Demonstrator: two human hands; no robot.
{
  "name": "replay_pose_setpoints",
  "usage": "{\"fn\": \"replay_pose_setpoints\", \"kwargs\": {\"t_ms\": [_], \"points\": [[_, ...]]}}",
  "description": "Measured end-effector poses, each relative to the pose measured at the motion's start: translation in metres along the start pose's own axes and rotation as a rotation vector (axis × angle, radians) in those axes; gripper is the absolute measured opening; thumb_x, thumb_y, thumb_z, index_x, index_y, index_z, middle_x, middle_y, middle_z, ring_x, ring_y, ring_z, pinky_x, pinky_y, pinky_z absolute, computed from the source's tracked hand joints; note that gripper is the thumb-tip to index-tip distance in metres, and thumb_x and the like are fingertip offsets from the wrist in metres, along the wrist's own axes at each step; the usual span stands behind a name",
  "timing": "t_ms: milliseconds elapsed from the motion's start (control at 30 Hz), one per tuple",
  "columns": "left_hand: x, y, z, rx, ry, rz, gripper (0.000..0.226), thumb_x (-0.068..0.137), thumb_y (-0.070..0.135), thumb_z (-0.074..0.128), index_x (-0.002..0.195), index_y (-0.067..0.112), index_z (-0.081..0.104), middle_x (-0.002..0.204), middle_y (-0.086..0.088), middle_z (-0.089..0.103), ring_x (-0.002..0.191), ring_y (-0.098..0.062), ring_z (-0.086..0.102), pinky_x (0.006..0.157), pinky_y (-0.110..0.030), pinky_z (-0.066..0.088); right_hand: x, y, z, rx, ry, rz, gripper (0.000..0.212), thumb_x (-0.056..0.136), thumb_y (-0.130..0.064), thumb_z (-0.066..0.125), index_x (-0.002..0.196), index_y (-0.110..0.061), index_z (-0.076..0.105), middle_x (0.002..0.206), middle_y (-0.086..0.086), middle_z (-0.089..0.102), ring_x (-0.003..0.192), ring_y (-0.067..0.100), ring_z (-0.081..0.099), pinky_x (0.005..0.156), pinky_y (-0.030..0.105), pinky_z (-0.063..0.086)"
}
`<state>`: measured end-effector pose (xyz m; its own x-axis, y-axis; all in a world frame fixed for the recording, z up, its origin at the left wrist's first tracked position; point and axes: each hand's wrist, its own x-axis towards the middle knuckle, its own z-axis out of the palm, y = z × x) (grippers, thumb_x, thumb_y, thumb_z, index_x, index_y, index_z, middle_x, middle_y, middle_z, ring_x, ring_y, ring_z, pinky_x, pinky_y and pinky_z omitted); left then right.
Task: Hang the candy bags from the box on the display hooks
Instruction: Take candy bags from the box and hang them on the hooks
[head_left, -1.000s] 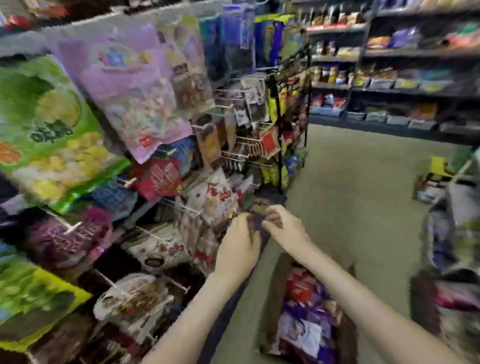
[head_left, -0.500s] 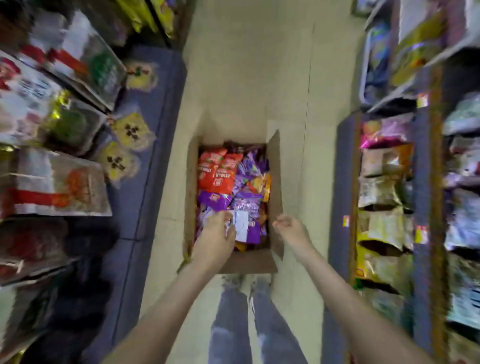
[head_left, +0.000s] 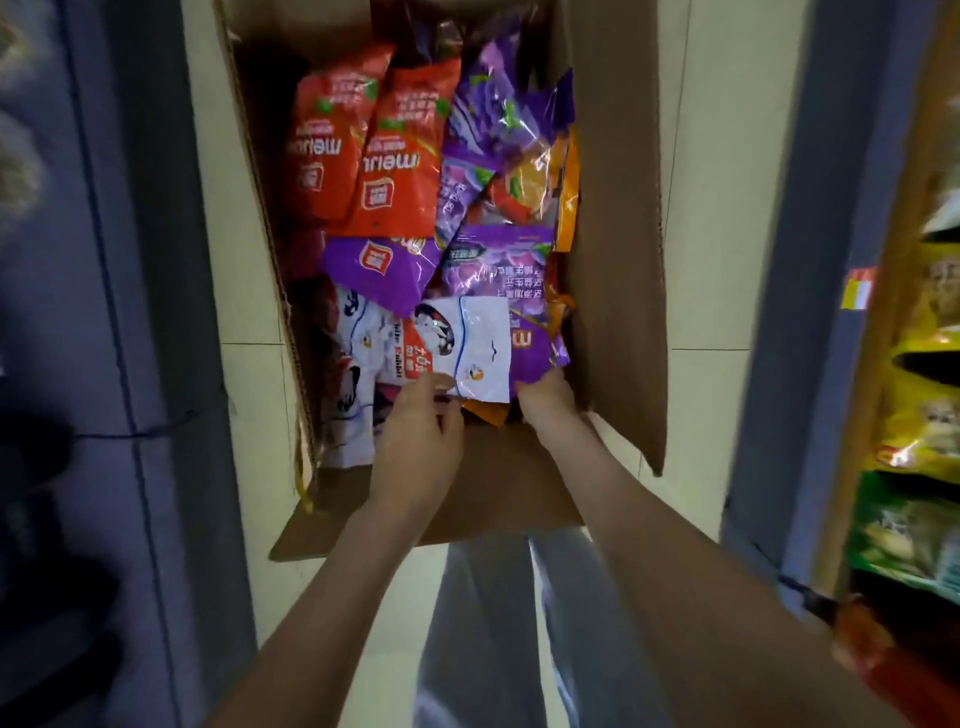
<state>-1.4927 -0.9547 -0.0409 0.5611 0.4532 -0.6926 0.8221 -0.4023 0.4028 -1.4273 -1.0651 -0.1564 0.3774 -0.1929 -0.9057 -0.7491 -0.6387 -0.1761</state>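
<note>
Both hands down in the open cardboard box (head_left: 618, 270) on the floor, among the candy bags.

Head view: the left hand (head_left: 421, 447) has its fingertips on the near edge of a white bag (head_left: 470, 345); whether it pinches is unclear. The right hand (head_left: 548, 405) grips the near end of a purple bag (head_left: 532, 353) just beside it, fingers curled under. Red bags (head_left: 363, 161) lie at the far end.

An open cardboard box (head_left: 613, 260) on the floor (head_left: 234, 270) holds red, purple, orange and white candy bags (head_left: 395, 171), lying overlapped.
</note>
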Motion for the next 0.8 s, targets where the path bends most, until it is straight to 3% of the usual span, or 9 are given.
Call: {"fn": "replay_pose_setpoints", "kwargs": {"t_ms": [67, 167, 367, 500, 567, 667, 733, 800], "points": [[-0.001, -0.007, 0.003, -0.007, -0.003, 0.017, 0.023, 0.097, 0.017, 0.048, 0.119, 0.015, 0.056, 0.116, -0.003, 0.061, 0.101, -0.013, 0.057, 0.079, -0.021, 0.039, -0.002, 0.002, 0.000, -0.036, 0.049, -0.002, 0.041, 0.092, -0.023, 0.055, 0.130, -0.010, 0.051, 0.127, 0.015, 0.056, 0.113, 0.033, 0.055, 0.081, 0.027, 0.042], [-0.009, -0.007, -0.002, -0.011, -0.012, 0.025, 0.023, 0.097, 0.016, 0.048, 0.119, 0.018, 0.056, 0.118, -0.001, 0.060, 0.102, -0.011, 0.055, 0.082, -0.023, 0.041, -0.028, -0.007, -0.012, -0.057, 0.143, -0.101, 0.031, 0.092, -0.013, 0.053, 0.123, -0.009, 0.056, 0.122, 0.013, 0.059, 0.111, 0.031, 0.057, 0.076, 0.026, 0.040], [-0.057, 0.053, -0.060, -0.104, 0.030, 0.171, 0.040, 0.091, 0.001, 0.047, 0.127, 0.018, 0.056, 0.125, -0.009, 0.054, 0.110, -0.027, 0.056, 0.091, -0.036, 0.046, -0.147, -0.075, -0.081, -0.514, 0.286, -0.673, 0.032, 0.086, -0.001, 0.050, 0.118, -0.005, 0.053, 0.119, 0.014, 0.052, 0.111, 0.032, 0.049, 0.082, 0.036, 0.042], [-0.110, 0.119, -0.136, -0.105, 0.096, 0.257, 0.057, 0.090, -0.001, 0.052, 0.142, 0.019, 0.042, 0.142, -0.009, 0.039, 0.128, -0.024, 0.040, 0.098, -0.020, 0.030, -0.257, -0.126, -0.132, -0.867, 0.433, -1.066, 0.027, 0.074, -0.004, 0.067, 0.101, -0.005, 0.063, 0.103, 0.011, 0.060, 0.097, 0.028, 0.055, 0.078, 0.033, 0.039], [-0.139, 0.143, -0.179, -0.099, 0.165, 0.309, 0.066, 0.088, 0.007, 0.061, 0.147, 0.020, 0.034, 0.150, -0.009, 0.031, 0.135, -0.022, 0.032, 0.105, -0.023, 0.025, -0.319, -0.139, -0.155, -0.896, 0.501, -1.241, 0.029, 0.059, -0.006, 0.079, 0.086, -0.006, 0.067, 0.085, 0.009, 0.061, 0.080, 0.027, 0.058, 0.072, 0.031, 0.033], [-0.185, 0.168, -0.240, -0.106, 0.159, 0.400, 0.066, 0.083, 0.017, 0.069, 0.143, 0.015, 0.041, 0.149, -0.009, 0.037, 0.139, -0.024, 0.032, 0.112, -0.032, 0.025, -0.413, -0.157, -0.185, -0.805, 0.512, -1.504, 0.025, 0.056, -0.001, 0.068, 0.081, -0.004, 0.065, 0.076, 0.010, 0.059, 0.073, 0.029, 0.060, 0.069, 0.033, 0.039], [-0.227, 0.179, -0.280, -0.174, 0.135, 0.410, 0.044, 0.084, 0.022, 0.064, 0.126, 0.009, 0.059, 0.128, -0.011, 0.059, 0.123, -0.026, 0.051, 0.095, -0.027, 0.037, -0.473, -0.170, -0.199, -0.720, 0.524, -1.671, 0.020, 0.059, -0.003, 0.056, 0.077, -0.006, 0.063, 0.070, 0.007, 0.057, 0.067, 0.028, 0.059, 0.067, 0.032, 0.036], [-0.271, 0.185, -0.318, -0.280, 0.221, 0.382, 0.026, 0.089, 0.026, 0.058, 0.107, 0.010, 0.068, 0.100, -0.009, 0.069, 0.099, -0.024, 0.062, 0.070, -0.024, 0.035, -0.527, -0.185, -0.204, -0.657, 0.505, -1.826, 0.015, 0.071, -0.010, 0.045, 0.074, -0.010, 0.060, 0.068, 0.005, 0.056, 0.065, 0.027, 0.057, 0.065, 0.033, 0.030]]}}
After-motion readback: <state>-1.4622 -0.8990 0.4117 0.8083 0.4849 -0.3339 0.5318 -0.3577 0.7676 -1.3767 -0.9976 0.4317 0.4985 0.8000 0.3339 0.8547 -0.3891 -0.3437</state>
